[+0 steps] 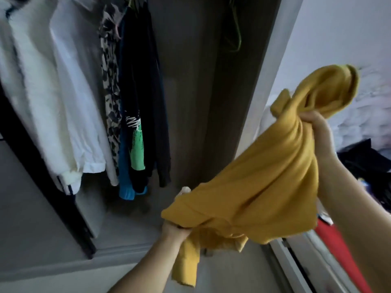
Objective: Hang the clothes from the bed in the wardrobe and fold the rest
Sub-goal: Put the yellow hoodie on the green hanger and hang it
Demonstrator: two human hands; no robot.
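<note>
Yellow garment (264,182) between both hands' fingers (311,118)

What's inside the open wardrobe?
In the wardrobe hang white shirts, a leopard-print top, dark clothes and empty green hangers. The rail is out of view.

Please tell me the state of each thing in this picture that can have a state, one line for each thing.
Yellow garment: bunched, off any hanger, held up in the air by both hands.
Left hand: grips the garment's lower end.
Right hand: grips the garment's upper end.
Wardrobe: open.
White shirts: hanging.
Dark clothes: hanging.
Green hangers: hanging empty.
Dark clothes on the bed: lying unfolded.
</note>
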